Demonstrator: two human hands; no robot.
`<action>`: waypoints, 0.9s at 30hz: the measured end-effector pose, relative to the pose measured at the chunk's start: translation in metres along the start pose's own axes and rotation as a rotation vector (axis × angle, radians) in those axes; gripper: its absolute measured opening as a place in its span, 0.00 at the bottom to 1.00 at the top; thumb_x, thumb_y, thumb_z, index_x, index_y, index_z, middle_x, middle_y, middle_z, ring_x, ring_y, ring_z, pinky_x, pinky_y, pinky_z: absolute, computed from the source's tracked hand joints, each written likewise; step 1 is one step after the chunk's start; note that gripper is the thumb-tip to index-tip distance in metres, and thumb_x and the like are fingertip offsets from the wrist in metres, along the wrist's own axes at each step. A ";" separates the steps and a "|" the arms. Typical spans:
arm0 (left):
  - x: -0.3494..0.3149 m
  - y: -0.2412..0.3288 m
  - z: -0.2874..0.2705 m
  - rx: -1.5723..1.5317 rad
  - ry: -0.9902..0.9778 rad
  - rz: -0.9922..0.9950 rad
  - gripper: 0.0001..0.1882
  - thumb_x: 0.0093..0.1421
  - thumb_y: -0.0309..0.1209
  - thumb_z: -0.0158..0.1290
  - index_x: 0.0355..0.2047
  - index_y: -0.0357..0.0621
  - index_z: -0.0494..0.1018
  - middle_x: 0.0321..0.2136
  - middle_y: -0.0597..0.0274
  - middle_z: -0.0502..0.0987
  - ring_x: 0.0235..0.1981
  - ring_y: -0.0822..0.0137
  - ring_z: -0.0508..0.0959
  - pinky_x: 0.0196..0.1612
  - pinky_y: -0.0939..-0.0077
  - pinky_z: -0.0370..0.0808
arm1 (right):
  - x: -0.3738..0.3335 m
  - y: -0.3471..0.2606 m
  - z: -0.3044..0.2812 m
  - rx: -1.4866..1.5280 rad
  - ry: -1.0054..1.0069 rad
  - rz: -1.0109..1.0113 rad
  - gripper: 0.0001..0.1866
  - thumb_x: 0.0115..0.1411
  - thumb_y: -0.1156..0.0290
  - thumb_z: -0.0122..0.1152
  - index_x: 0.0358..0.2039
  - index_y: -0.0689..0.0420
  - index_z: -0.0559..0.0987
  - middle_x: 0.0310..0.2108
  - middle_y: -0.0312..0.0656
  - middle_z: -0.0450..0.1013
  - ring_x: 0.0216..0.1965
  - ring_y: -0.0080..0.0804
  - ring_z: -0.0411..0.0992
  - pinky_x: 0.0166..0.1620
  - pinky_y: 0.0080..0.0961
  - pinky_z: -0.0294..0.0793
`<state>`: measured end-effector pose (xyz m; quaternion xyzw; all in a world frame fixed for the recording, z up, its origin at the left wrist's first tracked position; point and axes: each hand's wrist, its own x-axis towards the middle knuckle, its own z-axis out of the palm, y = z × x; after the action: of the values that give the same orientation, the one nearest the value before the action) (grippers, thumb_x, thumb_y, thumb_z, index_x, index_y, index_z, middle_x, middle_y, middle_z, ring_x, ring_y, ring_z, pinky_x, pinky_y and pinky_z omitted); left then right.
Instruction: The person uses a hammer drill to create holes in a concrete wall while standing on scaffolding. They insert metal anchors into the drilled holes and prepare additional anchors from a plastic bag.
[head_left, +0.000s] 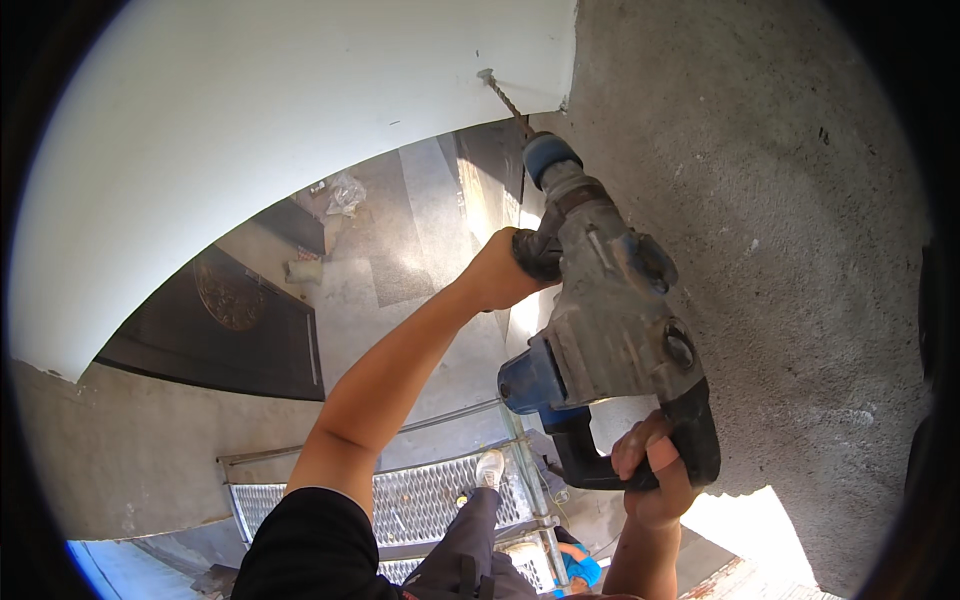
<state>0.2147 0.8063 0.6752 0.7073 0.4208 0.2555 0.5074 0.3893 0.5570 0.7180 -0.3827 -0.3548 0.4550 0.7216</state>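
Observation:
A large rotary hammer drill (610, 320), grey with blue and black parts, slants up between my arms. My left hand (503, 272) is closed around its black side handle near the front. Lower down on the right, my right hand (657, 468) grips the black rear handle; the trigger is not clearly visible. From the blue chuck (550, 158) a long spiral drill bit (508, 104) points up and left. Its tip meets a white painted surface (300, 130) at a small chipped spot close to that surface's right corner.
A rough grey concrete wall (800, 260) rises close on the right. My foot stands on a metal mesh scaffold platform (410, 500) with pipe rails (440, 418). Far below are a floor with crumpled plastic (346, 194), a dark door (200, 330) and a person in blue (578, 567).

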 end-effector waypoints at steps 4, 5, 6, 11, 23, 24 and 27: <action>0.001 -0.001 0.000 0.003 0.002 0.035 0.16 0.51 0.33 0.69 0.36 0.35 0.80 0.31 0.56 0.83 0.32 0.67 0.81 0.40 0.71 0.77 | 0.000 -0.002 0.003 -0.071 -0.002 0.008 0.06 0.60 0.75 0.55 0.29 0.64 0.71 0.19 0.44 0.68 0.16 0.28 0.64 0.22 0.26 0.66; 0.000 -0.001 0.001 -0.009 0.006 0.046 0.16 0.50 0.33 0.69 0.35 0.35 0.80 0.31 0.56 0.83 0.32 0.67 0.81 0.40 0.71 0.77 | 0.000 -0.002 0.004 -0.106 0.009 0.021 0.08 0.60 0.72 0.54 0.27 0.62 0.70 0.19 0.43 0.66 0.15 0.27 0.62 0.21 0.25 0.65; 0.000 -0.001 0.001 -0.016 0.006 0.044 0.17 0.50 0.33 0.69 0.35 0.35 0.79 0.31 0.56 0.83 0.32 0.67 0.81 0.40 0.71 0.77 | 0.000 -0.002 0.005 -0.148 0.009 0.029 0.10 0.60 0.70 0.54 0.24 0.61 0.70 0.19 0.42 0.65 0.15 0.26 0.61 0.21 0.24 0.64; -0.003 -0.002 0.003 0.006 0.087 0.007 0.17 0.50 0.35 0.69 0.33 0.35 0.79 0.30 0.56 0.83 0.31 0.67 0.81 0.39 0.71 0.77 | -0.001 -0.001 0.005 -0.131 0.028 0.030 0.10 0.60 0.69 0.54 0.24 0.60 0.69 0.19 0.41 0.64 0.15 0.26 0.61 0.21 0.24 0.64; 0.006 -0.014 0.002 0.035 0.053 0.044 0.19 0.49 0.37 0.70 0.34 0.35 0.78 0.29 0.56 0.82 0.30 0.66 0.80 0.38 0.71 0.76 | 0.001 -0.002 0.004 -0.088 0.002 0.070 0.09 0.61 0.69 0.53 0.26 0.59 0.69 0.20 0.41 0.64 0.17 0.26 0.62 0.22 0.24 0.65; 0.006 -0.015 0.002 0.046 0.047 0.031 0.19 0.49 0.37 0.70 0.34 0.35 0.78 0.29 0.56 0.82 0.30 0.66 0.80 0.38 0.71 0.76 | 0.001 -0.002 0.004 -0.090 0.004 0.071 0.09 0.62 0.69 0.53 0.26 0.59 0.70 0.20 0.41 0.64 0.17 0.26 0.62 0.23 0.24 0.65; 0.006 -0.016 0.002 0.033 0.035 0.060 0.20 0.49 0.37 0.70 0.34 0.35 0.78 0.29 0.56 0.82 0.29 0.67 0.79 0.37 0.71 0.76 | -0.001 0.000 0.004 -0.100 -0.011 0.050 0.09 0.62 0.69 0.53 0.27 0.59 0.70 0.20 0.41 0.65 0.17 0.26 0.62 0.23 0.25 0.65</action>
<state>0.2139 0.8125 0.6594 0.7231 0.4125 0.2761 0.4803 0.3853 0.5574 0.7198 -0.4248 -0.3713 0.4565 0.6880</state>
